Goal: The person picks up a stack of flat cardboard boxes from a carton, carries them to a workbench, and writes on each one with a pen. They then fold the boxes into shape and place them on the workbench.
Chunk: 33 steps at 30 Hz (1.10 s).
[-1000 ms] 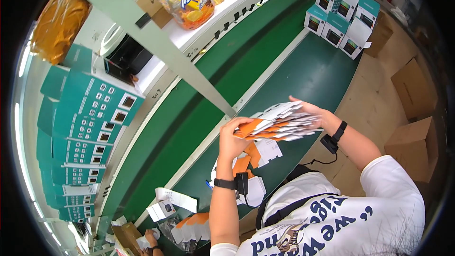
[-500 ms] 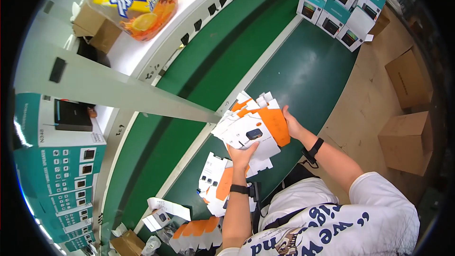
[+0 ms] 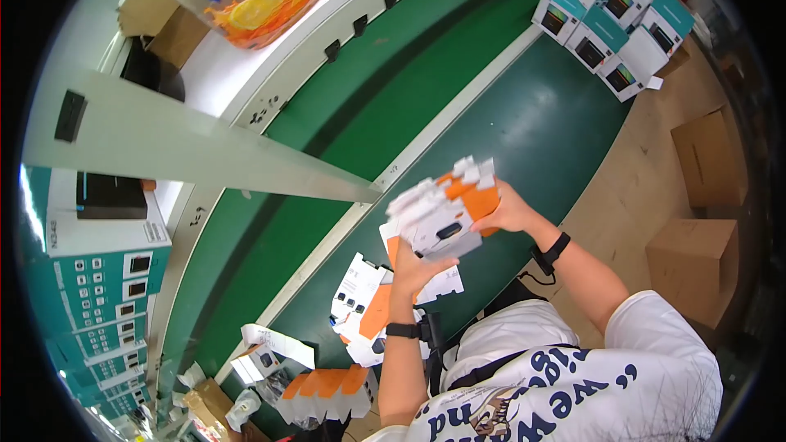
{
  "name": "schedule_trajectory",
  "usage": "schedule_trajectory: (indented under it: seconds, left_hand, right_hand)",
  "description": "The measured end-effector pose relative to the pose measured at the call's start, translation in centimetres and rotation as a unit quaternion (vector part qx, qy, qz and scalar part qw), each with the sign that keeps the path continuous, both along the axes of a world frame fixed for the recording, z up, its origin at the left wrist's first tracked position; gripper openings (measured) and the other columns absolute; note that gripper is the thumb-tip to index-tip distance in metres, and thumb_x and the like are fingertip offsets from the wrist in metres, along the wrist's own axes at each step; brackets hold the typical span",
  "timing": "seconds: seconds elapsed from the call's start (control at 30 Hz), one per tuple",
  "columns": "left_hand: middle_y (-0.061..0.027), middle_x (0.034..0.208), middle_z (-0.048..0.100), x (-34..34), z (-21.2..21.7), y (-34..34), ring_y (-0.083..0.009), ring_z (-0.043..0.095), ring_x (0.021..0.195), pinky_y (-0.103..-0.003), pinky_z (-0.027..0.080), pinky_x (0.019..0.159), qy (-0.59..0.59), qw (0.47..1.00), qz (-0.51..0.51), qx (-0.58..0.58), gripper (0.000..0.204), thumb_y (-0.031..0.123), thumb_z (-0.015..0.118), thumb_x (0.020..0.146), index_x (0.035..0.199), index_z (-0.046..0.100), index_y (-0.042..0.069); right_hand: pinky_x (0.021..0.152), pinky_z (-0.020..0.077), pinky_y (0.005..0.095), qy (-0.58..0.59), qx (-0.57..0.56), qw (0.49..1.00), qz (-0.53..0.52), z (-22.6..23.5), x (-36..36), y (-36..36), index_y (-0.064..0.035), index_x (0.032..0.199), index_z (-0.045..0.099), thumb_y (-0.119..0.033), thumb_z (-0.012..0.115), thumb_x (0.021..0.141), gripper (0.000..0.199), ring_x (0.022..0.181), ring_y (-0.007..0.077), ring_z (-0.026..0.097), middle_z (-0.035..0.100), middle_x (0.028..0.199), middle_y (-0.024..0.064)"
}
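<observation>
Between my two hands is a stack of flattened white and orange cartons (image 3: 438,225), slightly blurred, with uneven tabs fanned along its far edge. My left hand (image 3: 415,272) grips the near left side, thumb across the front. On the right side, my right hand (image 3: 509,211) is closed around the orange part. More flattened cartons (image 3: 358,295) lie loosely on the green table (image 3: 524,131) beside and partly under my left forearm.
Folded white and orange cartons (image 3: 327,389) stand in a row at the near left, beside an opened white carton (image 3: 274,350). A pale post (image 3: 246,160) crosses on the left. Teal and white boxes (image 3: 606,24) are piled at the far right; brown boxes (image 3: 696,262) sit on the floor.
The stack has tipped more upright and its sheets sit closer together. My right hand has shifted from the outer edge onto the front of the stack. The whole view has shifted slightly.
</observation>
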<state>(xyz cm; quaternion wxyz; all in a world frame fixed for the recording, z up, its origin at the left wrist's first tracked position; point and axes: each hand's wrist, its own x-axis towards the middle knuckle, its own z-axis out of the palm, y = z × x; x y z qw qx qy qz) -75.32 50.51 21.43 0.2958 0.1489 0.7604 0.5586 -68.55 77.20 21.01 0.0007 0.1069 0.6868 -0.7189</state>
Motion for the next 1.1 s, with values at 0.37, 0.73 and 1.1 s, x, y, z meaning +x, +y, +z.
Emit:
schedule_trajectory:
  seconds: [0.37,0.73,1.1]
  left_hand:
    - [-0.0196,0.127,0.052,2.8,-4.5,-2.4,-0.0375,0.047,0.123,-0.049,0.038,0.106,0.136,0.856,0.090,-0.490,0.098,0.067,0.085,0.066,0.120,0.058,-0.010]
    - [-0.0125,0.095,0.067,0.1,-5.4,-4.5,-0.0312,0.065,0.088,-0.040,0.053,0.081,0.052,0.935,0.172,-0.305,0.063,0.042,0.090,0.073,0.104,0.059,-0.003]
    - [-0.0202,0.133,0.063,0.9,0.7,-10.4,-0.0251,0.059,0.128,-0.038,0.049,0.103,-0.030,0.996,0.077,-0.041,0.058,0.034,0.074,0.095,0.136,0.056,-0.002]
  right_hand:
    - [0.106,0.0487,0.0380,-0.233,-0.034,0.971,-0.042,-3.1,2.0,8.8,-0.0019,0.140,0.051,0.004,0.082,0.071,0.076,0.120,0.0262,0.063,0.064,0.131,0.0096]
    - [0.112,0.0408,0.0474,-0.008,0.492,0.870,0.023,2.6,4.3,-2.7,-0.0132,0.144,0.051,0.000,0.076,0.072,0.077,0.132,0.0382,0.049,0.049,0.145,0.0131]
    - [0.106,0.0479,0.0366,0.050,0.194,0.972,-0.123,3.7,3.6,-4.0,-0.0028,0.144,0.049,0.002,0.066,0.088,0.059,0.128,0.0249,0.058,0.066,0.131,0.0124]
